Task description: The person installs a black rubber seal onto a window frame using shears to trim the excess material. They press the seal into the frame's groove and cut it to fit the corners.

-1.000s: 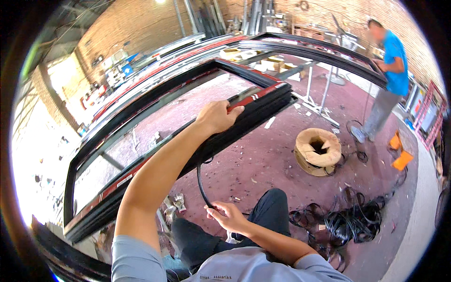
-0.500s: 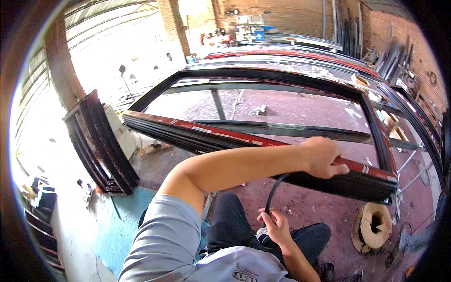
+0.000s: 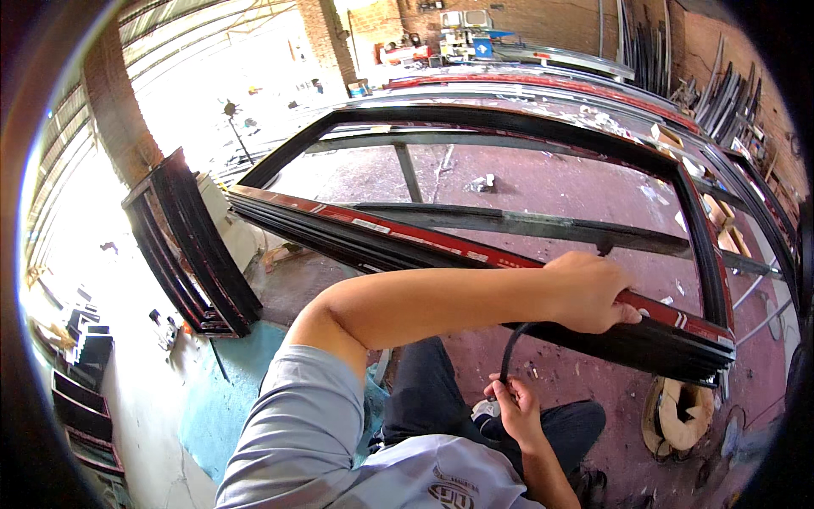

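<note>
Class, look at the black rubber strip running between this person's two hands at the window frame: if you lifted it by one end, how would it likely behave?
The black rubber strip would probably be floppy: it already curves loosely between the left hand on the frame and the right hand below. It seems light, since the fingers pinch it easily. It likely grips rather than slips, though its surface is hard to judge.

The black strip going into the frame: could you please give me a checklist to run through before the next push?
1. Left hand pressing on the frame rail: ok.
2. Right hand has a grip on the black strip: ok.
3. Strip runs free of kinks between the hands: ok.
4. Strip seated in the groove under the left hand: cannot tell, hand covers it.
5. Spool near on the floor: ok.
</note>
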{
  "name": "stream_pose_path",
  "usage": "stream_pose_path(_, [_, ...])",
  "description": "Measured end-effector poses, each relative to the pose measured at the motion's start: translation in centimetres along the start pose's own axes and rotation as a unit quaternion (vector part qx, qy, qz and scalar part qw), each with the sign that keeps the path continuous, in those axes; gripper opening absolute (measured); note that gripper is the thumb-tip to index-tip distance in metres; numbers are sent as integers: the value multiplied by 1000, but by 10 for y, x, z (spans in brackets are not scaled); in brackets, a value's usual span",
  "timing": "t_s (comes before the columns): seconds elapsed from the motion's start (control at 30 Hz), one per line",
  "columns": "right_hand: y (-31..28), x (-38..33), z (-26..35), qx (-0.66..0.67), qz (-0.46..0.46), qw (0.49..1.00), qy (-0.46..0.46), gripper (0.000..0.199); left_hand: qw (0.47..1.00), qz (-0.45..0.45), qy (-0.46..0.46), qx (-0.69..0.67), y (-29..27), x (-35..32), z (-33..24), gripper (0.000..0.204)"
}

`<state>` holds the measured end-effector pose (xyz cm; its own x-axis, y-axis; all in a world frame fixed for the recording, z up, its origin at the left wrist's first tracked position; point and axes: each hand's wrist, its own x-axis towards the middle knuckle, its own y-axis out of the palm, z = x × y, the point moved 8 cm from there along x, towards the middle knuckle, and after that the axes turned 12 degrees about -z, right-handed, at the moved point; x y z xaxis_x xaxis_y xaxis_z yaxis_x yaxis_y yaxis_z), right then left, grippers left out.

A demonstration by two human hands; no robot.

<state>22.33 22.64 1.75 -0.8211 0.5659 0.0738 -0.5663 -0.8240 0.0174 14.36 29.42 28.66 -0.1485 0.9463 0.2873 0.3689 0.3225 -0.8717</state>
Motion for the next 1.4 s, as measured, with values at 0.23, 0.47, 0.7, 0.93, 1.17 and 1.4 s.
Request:
stream_pose_path(0.23, [-10,-3,19,-54,4,999,-3,27,998,-52,24,17,11,4,1,48])
stream_pose_path(0.47, [-8,-12,15,46,-18,998,-31,26,980,-173,88,39,-12,-24,-23,33])
stream_pose_path(0.7, [-52,-24,25,91,-75,993,0,30,916,-264,263,147,-20,-66,-40,33])
stream_pose_path(0.93, [-184,-3,-18,243,-281,925,-81,44,906,-233,292,200,-29,-63,-60,23])
stream_pose_path(1.17, [-364,-29,93,352,-479,762,-258,71,896,-179,330,235,-27,-47,-77,13])
stream_pose_path(1.4, [-345,0,138,417,-246,802,-350,85,883,-147,373,244,-23,-48,-70,12])
